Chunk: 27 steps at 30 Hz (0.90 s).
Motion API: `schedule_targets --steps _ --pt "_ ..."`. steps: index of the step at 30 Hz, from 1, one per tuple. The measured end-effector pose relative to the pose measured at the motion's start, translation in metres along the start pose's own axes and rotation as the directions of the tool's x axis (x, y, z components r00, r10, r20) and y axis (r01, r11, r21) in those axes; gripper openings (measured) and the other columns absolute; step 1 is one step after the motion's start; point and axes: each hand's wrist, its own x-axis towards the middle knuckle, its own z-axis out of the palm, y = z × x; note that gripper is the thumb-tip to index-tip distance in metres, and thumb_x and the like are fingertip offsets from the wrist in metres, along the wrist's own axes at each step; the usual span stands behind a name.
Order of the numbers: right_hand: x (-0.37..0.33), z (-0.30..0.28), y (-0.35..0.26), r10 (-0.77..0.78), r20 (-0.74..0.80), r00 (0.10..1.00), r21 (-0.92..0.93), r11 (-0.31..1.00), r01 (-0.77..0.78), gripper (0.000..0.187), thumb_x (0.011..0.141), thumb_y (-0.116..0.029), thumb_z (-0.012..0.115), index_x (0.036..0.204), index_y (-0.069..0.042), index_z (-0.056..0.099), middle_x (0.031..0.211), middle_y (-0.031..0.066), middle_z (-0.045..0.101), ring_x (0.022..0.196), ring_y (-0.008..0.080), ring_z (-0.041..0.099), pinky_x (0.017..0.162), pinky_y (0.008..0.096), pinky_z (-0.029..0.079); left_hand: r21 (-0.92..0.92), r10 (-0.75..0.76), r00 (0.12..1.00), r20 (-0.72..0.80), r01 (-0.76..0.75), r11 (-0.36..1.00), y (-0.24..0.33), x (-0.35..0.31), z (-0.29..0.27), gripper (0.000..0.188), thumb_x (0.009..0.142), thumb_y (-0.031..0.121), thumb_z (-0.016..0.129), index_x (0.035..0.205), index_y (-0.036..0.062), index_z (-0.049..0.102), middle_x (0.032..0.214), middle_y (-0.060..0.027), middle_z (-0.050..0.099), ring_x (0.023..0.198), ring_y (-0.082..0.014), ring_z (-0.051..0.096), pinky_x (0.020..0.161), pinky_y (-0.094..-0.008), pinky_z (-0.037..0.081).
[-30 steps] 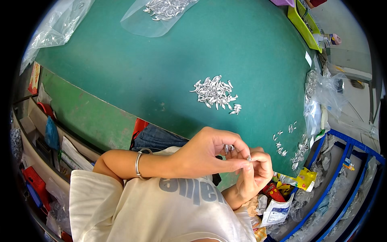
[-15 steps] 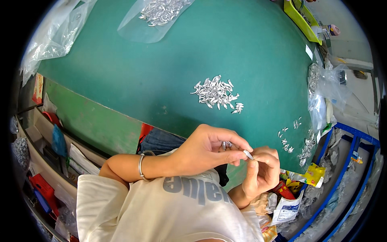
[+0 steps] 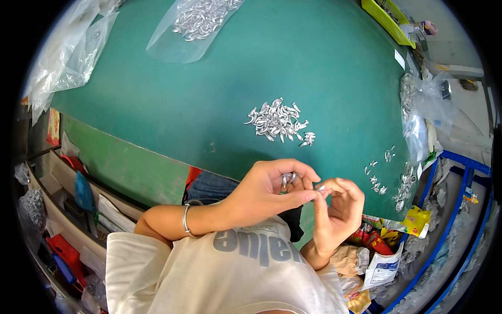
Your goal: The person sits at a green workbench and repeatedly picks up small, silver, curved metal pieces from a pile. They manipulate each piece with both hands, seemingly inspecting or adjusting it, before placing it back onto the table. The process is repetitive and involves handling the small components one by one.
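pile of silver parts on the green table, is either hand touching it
No, both hands, left and right, meet near the table edge, apart from the pile of silver parts.

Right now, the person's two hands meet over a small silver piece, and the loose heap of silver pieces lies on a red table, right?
Not quite. The left hand and right hand do meet over a small silver piece, but the heap lies on a green table, as the head view shows.

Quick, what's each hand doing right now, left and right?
Left hand: closed, holding small silver metal pieces.
Right hand: fingertips pinched on a small silver piece.
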Motion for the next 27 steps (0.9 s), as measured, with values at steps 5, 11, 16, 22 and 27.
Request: schedule_targets --steps 5,11,16,22,27 --pt "0.005 -0.002 -0.003 -0.270 0.235 0.934 -0.405 0.846 0.347 0.030 0.067 0.015 0.065 0.093 0.003 0.056 0.082 0.0123 0.062 0.070 0.0247 0.057 0.060 0.0307 0.045 0.217 0.142 0.990 0.013 -0.141 0.966 -0.011 0.005 -0.006 0.017 0.081 -0.002 0.062 0.098 -0.0019 0.060 0.089 -0.0043 0.058 0.075 -0.0073 0.050 0.067 -0.0218 0.044" --pt "0.010 -0.006 0.013 -0.143 0.156 0.977 -0.243 0.954 0.178 0.022 0.069 0.010 0.066 0.088 0.003 0.059 0.082 0.0123 0.062 0.069 0.0221 0.055 0.060 0.0287 0.043 -0.100 -0.106 0.993 -0.046 0.101 0.990 -0.011 0.008 -0.012 0.008 0.086 0.006 0.059 0.090 -0.0004 0.059 0.086 -0.0065 0.059 0.071 -0.0092 0.052 0.064 -0.0230 0.044" --pt "0.026 -0.002 0.058 0.086 -0.008 0.996 -0.360 0.929 -0.083 0.016 0.076 0.004 0.062 0.091 0.002 0.061 0.085 0.0109 0.061 0.070 0.0198 0.053 0.063 0.0280 0.043 -0.372 -0.275 0.961 0.035 0.268 0.889 -0.017 0.011 -0.020 0.013 0.089 0.014 0.054 0.084 0.0018 0.056 0.084 -0.0089 0.059 0.070 -0.0110 0.053 0.065 -0.0244 0.046" --pt "0.038 0.011 0.080 -0.046 0.137 0.990 -0.651 0.749 0.125 0.014 0.075 0.000 0.064 0.088 0.003 0.060 0.087 0.0137 0.058 0.080 0.0276 0.054 0.073 0.0360 0.043 -0.301 -0.256 0.966 0.024 0.251 0.920 -0.019 0.010 -0.019 0.011 0.090 0.011 0.052 0.084 0.0017 0.056 0.084 -0.0087 0.059 0.070 -0.0114 0.053 0.065 -0.0244 0.046" --pt "0.036 0.003 0.074 0.042 0.074 0.996 -0.528 0.849 0.004 0.009 0.075 0.002 0.063 0.083 0.003 0.060 0.085 0.0127 0.058 0.076 0.0261 0.054 0.068 0.0336 0.043 -0.236 -0.174 0.985 -0.013 0.166 0.957 -0.029 0.010 -0.026 0.011 0.089 0.008 0.052 0.094 0.0000 0.057 0.086 -0.0065 0.059 0.072 -0.0105 0.054 0.066 -0.0232 0.046"
